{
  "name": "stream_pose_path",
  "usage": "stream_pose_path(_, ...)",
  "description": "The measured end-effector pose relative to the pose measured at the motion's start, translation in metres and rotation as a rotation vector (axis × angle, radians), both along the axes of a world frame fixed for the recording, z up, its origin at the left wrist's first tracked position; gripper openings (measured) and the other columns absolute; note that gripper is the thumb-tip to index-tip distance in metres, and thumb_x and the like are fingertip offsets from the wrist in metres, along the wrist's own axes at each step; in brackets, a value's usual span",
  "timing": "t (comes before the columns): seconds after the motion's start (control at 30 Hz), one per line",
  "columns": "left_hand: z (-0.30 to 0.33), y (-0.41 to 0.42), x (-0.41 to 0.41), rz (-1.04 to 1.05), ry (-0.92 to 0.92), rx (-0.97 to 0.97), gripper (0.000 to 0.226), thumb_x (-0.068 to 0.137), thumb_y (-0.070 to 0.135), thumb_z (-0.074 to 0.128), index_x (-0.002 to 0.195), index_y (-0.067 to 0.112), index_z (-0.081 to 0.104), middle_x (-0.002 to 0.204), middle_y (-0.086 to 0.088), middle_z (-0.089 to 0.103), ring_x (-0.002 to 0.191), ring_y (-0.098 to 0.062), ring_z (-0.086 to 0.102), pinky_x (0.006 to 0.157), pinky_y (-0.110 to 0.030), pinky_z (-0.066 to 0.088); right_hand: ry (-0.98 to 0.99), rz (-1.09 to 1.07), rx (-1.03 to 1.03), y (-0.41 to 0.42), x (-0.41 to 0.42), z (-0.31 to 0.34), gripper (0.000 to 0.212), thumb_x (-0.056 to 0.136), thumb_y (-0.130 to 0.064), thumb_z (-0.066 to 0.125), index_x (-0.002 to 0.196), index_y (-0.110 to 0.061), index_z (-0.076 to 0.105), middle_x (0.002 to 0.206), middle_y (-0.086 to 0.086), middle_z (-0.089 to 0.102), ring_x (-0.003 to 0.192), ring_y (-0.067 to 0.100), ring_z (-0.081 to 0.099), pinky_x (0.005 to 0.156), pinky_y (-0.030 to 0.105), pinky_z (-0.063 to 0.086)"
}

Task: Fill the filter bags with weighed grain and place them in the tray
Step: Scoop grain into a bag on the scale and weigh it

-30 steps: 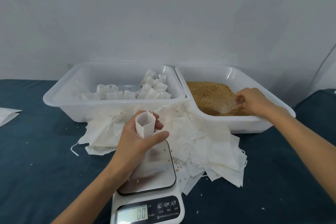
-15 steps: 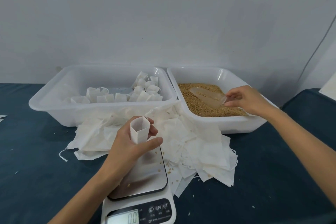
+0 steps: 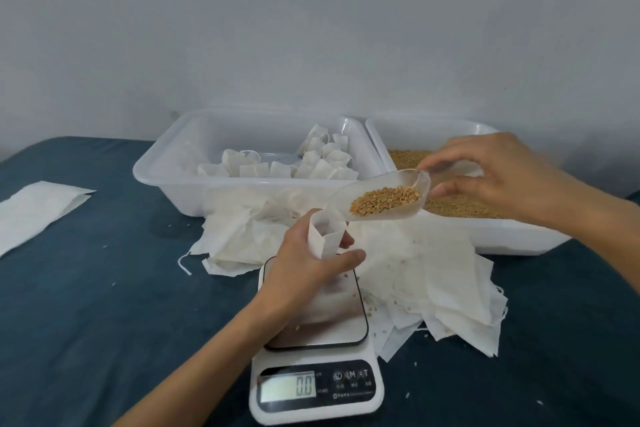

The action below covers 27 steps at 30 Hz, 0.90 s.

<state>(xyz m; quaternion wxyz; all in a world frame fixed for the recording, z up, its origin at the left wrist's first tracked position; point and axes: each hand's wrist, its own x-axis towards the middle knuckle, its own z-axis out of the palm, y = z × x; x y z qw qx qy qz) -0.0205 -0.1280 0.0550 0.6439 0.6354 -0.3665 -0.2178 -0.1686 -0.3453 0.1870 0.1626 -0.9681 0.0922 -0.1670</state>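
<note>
1. My left hand (image 3: 304, 267) curls round an empty filter bag (image 3: 325, 236), thumb on the near side, fingers behind, keeping it upright with its mouth open just above the scale's steel platform (image 3: 322, 319).
2. My right hand (image 3: 498, 180) pinches the handle of a clear plastic scoop (image 3: 377, 198) between thumb and fingertips; the other fingers are spread loosely. The scoop holds a small heap of grain (image 3: 384, 199), and its lip reaches the bag's mouth at about 2 o'clock from it.
3. My left forearm comes in from 6 o'clock and crosses over the scale (image 3: 317, 385); my right forearm enters from 3 o'clock, over the near rim of the grain tray.
4. The scale's display (image 3: 289, 388) reads 0.0.
5. A loose pile of flat empty filter bags (image 3: 426, 274) spreads round the scale from 11 to 3 o'clock, with stray grains scattered on it.
6. At 12 o'clock from the scale, the white tray (image 3: 166, 177) holds filled bags (image 3: 311, 163), gathered toward its right and near sides.
7. At 2 o'clock, touching that tray, a second white tray (image 3: 485, 236) holds the bulk grain (image 3: 460, 208).
8. Everything sits on a dark blue cloth surface (image 3: 104, 305); a separate white sheet (image 3: 38, 208) lies at 9 o'clock, well apart.
9. Behind the trays stands a plain pale grey wall (image 3: 311, 28).
</note>
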Motion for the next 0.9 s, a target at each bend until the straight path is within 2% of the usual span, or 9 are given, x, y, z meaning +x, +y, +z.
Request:
stream_pose_path(0.1,-0.001,0.000,0.000,0.004,-0.001,0.008,0.040,0.074,0.031,0.086,0.104,0.015,0.065,0.095,0.002,0.073,0.088,-0.022,0.072,0.082,-0.044,0.060,-0.014,0.009,-0.178,0.005,0.003,0.008,0.031,0.080,-0.020,0.082,0.108,-0.030,0.076,0.099,-0.013,0.072,0.093,0.005,0.063,0.085,0.022,0.041)
stream_pose_path(0.17,-0.001,0.001,0.001,-0.003,0.009,0.000,0.039,0.076,0.030,0.087,0.105,0.017,0.065,0.095,0.001,0.073,0.092,-0.024,0.072,0.087,-0.047,0.059,-0.025,0.019,-0.314,0.008,0.005,0.013,0.032,0.080,-0.017,0.082,0.110,-0.024,0.077,0.099,-0.006,0.073,0.088,0.017,0.059,0.087,0.032,0.035)
stream_pose_path(0.3,0.001,0.002,0.000,-0.021,0.026,-0.013,0.039,0.078,0.025,0.087,0.109,0.019,0.065,0.096,-0.001,0.073,0.091,-0.021,0.071,0.091,-0.049,0.058,-0.020,0.011,-0.431,0.013,0.009,0.021,0.034,0.079,-0.016,0.082,0.112,-0.021,0.077,0.101,0.001,0.072,0.097,0.030,0.063,0.106,0.048,0.030)
stream_pose_path(0.47,0.001,0.002,-0.001,-0.037,0.042,-0.022,0.041,0.079,0.025,0.086,0.113,0.020,0.065,0.095,0.002,0.073,0.091,-0.012,0.069,0.086,-0.039,0.059,0.013,-0.007,-0.448,0.020,0.010,0.023,0.034,0.083,-0.017,0.078,0.116,-0.023,0.075,0.104,0.001,0.071,0.107,0.031,0.062,0.118,0.052,0.021)
stream_pose_path(0.63,0.001,0.002,-0.001,-0.043,0.053,-0.019,0.040,0.080,0.023,0.087,0.113,0.021,0.065,0.096,0.002,0.074,0.089,-0.010,0.069,0.082,-0.033,0.059,0.018,-0.022,-0.453,0.024,0.011,0.022,0.034,0.084,-0.015,0.079,0.116,-0.023,0.075,0.106,0.001,0.071,0.110,0.031,0.061,0.120,0.053,0.019)
stream_pose_path(0.77,0.002,0.003,-0.001,-0.040,0.066,-0.012,0.046,0.076,0.028,0.086,0.116,0.021,0.064,0.097,0.003,0.075,0.094,-0.013,0.072,0.087,-0.033,0.058,0.005,-0.016,-0.473,0.025,0.010,0.021,0.033,0.084,-0.014,0.079,0.115,-0.021,0.075,0.105,0.002,0.071,0.109,0.033,0.060,0.120,0.054,0.018)
stream_pose_path(0.9,0.005,0.003,-0.001,-0.033,0.091,-0.013,0.046,0.081,0.018,0.088,0.120,0.018,0.063,0.100,0.002,0.076,0.094,-0.011,0.073,0.088,-0.027,0.055,-0.015,-0.010,-0.533,0.029,0.011,0.022,0.032,0.083,-0.012,0.079,0.115,-0.019,0.076,0.104,0.004,0.071,0.108,0.035,0.061,0.120,0.055,0.018)
